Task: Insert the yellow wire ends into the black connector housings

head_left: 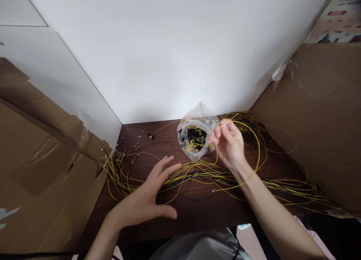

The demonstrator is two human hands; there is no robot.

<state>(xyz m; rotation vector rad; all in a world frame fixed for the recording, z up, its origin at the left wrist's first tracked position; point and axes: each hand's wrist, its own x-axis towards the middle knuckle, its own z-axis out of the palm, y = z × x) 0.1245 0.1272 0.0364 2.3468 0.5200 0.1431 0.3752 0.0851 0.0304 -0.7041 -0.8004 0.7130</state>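
Note:
My right hand (229,141) is closed around a thin yellow cable (258,147), which loops out to the right and hangs down past my wrist. Beside that hand is a clear plastic bag (201,111), open at the top, with small black and yellow pieces (194,137) inside. My left hand (149,194) is empty, its fingers spread and thumb apart, above a long bundle of yellow and black cables (194,173) on the dark wooden table (194,216). One cable end with a small tip (213,191) shows below the bundle.
A cardboard box (36,169) stands at the left and another cardboard box (318,113) at the right. A white wall (158,57) rises behind. Small pale bits (138,142) and a black-yellow piece (151,136) lie at the back left; tangled yellow cable (242,119) lies at the back right.

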